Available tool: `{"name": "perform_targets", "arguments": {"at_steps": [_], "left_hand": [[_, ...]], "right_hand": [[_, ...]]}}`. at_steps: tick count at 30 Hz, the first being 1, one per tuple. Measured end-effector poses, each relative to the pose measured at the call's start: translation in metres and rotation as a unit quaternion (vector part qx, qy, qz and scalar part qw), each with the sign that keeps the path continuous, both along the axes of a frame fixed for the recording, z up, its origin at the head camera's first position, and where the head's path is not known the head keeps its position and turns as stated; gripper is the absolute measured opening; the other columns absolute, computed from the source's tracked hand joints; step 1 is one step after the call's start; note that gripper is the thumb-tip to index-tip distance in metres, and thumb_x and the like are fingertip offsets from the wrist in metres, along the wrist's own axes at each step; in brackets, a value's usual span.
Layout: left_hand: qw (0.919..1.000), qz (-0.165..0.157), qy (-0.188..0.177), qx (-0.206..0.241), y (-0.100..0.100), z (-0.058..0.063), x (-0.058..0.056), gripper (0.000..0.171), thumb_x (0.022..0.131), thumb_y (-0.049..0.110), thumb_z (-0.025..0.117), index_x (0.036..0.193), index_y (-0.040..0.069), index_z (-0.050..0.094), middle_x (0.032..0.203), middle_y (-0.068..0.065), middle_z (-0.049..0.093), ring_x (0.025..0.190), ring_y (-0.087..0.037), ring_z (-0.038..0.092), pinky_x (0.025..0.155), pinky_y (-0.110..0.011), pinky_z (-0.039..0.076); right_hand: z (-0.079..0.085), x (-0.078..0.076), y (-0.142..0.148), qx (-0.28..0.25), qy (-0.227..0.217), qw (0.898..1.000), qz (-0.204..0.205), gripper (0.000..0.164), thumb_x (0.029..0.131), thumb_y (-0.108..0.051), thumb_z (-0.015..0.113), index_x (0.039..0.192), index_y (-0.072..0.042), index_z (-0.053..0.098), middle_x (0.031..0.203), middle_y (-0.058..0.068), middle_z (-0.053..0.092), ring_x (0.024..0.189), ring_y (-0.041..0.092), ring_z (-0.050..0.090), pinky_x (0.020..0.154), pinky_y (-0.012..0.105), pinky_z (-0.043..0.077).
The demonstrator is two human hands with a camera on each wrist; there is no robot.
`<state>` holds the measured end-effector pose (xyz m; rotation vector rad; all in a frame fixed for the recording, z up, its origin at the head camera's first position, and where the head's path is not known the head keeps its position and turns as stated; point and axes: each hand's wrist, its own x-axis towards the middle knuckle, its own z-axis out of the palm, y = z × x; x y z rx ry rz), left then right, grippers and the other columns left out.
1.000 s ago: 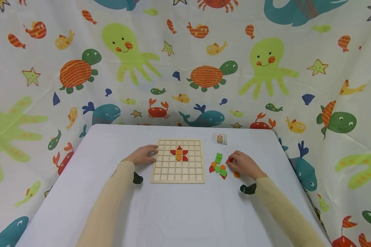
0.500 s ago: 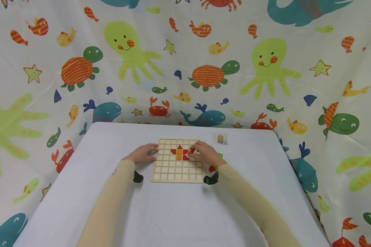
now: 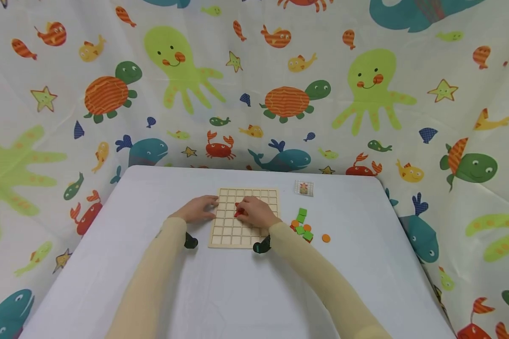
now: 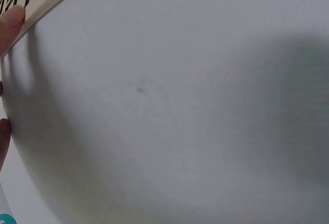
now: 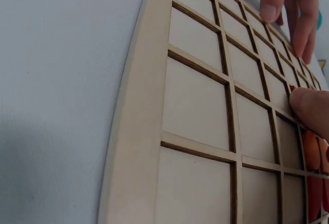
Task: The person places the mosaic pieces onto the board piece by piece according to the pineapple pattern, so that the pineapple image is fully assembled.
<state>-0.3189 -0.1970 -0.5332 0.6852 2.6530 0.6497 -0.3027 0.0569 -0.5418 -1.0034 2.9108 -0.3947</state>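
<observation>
A wooden grid board (image 3: 231, 230) lies flat on the white table. My right hand (image 3: 256, 212) is over its upper middle, pinching a small red tile (image 5: 292, 87) that shows only as a sliver beside the thumb. Next to that thumb lie an orange round tile (image 5: 310, 149) and a red tile (image 5: 314, 198) in their cells; the hand hides most of the pattern in the head view. My left hand (image 3: 197, 210) rests at the board's left edge. Its thumb (image 4: 11, 21) touches the rim, fingers fairly straight.
Right of the board lies a loose group of green square tiles (image 3: 303, 212), orange round tiles (image 3: 307, 228) and partly covered red ones. One orange round tile (image 3: 326, 238) sits apart. A small pattern card (image 3: 304, 188) lies farther back, before a sea-animal curtain (image 3: 237, 94).
My right hand has picked a red tile from the loose group and carried it left onto the board, now left of centre. My left hand has stayed at the board's edge.
</observation>
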Motion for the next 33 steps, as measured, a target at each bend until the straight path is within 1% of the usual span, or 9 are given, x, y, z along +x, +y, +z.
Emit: {"name": "perform_targets", "arguments": {"at_steps": [3,9,14,19,24,28,33], "left_hand": [[1.0,0.006,-0.005,-0.006,0.0,0.0,-0.001,0.047,0.089,0.02,0.073,0.13,0.0,0.06,0.151,-0.014,0.041,0.142,-0.034,0.033,0.118,-0.049,0.028],[0.9999,0.003,-0.006,-0.013,0.0,-0.001,-0.002,0.048,0.089,0.021,0.073,0.131,0.001,0.06,0.152,-0.014,0.04,0.142,-0.034,0.032,0.118,-0.049,0.028],[0.9999,-0.002,-0.003,-0.013,0.0,-0.001,-0.002,0.048,0.089,0.02,0.073,0.13,0.0,0.06,0.151,-0.015,0.041,0.141,-0.034,0.033,0.117,-0.049,0.028],[0.9999,-0.003,0.002,-0.013,0.0,-0.001,-0.002,0.047,0.089,0.02,0.073,0.13,0.0,0.06,0.151,-0.015,0.041,0.141,-0.034,0.033,0.118,-0.049,0.028],[0.9999,0.001,-0.006,-0.008,0.0,0.0,-0.002,0.047,0.089,0.02,0.073,0.13,0.0,0.06,0.151,-0.015,0.041,0.142,-0.034,0.033,0.118,-0.049,0.027],[0.9999,0.008,-0.012,-0.007,0.0,0.001,-0.003,0.047,0.089,0.02,0.073,0.13,0.001,0.06,0.152,-0.014,0.041,0.142,-0.034,0.032,0.118,-0.049,0.027],[0.9999,0.004,-0.005,-0.01,-0.002,0.0,-0.006,0.047,0.089,0.02,0.073,0.13,0.001,0.06,0.151,-0.014,0.041,0.141,-0.034,0.033,0.118,-0.05,0.028]], "right_hand": [[0.0,-0.001,0.0,-0.002,0.0,1.0,0.007,0.028,0.092,-0.036,0.068,0.111,-0.016,0.071,0.108,0.001,0.061,0.095,0.014,0.055,0.084,0.024,0.053],[0.004,-0.002,0.0,-0.013,-0.032,0.999,0.011,0.023,0.093,-0.031,0.068,0.11,-0.016,0.073,0.108,0.001,0.062,0.096,0.015,0.054,0.086,0.026,0.052],[0.004,-0.006,-0.001,-0.008,-0.04,0.999,0.004,0.027,0.092,-0.035,0.068,0.111,-0.017,0.072,0.108,-0.001,0.061,0.096,0.013,0.053,0.084,0.025,0.051],[0.002,-0.009,-0.001,-0.014,-0.052,0.998,0.014,0.022,0.092,-0.036,0.068,0.105,-0.019,0.074,0.106,-0.002,0.062,0.094,0.012,0.054,0.085,0.024,0.051],[0.001,-0.011,0.0,-0.022,-0.054,0.998,0.03,0.018,0.091,-0.033,0.069,0.101,-0.019,0.075,0.104,-0.003,0.063,0.095,0.012,0.056,0.085,0.023,0.051],[0.001,-0.013,-0.001,-0.019,-0.05,0.998,0.032,0.019,0.091,-0.032,0.069,0.102,-0.019,0.076,0.104,-0.003,0.064,0.096,0.013,0.056,0.085,0.023,0.051],[0.001,-0.019,-0.003,-0.005,-0.059,0.998,0.033,0.022,0.092,-0.033,0.068,0.106,-0.018,0.076,0.104,-0.003,0.064,0.095,0.012,0.055,0.085,0.022,0.051]]}}
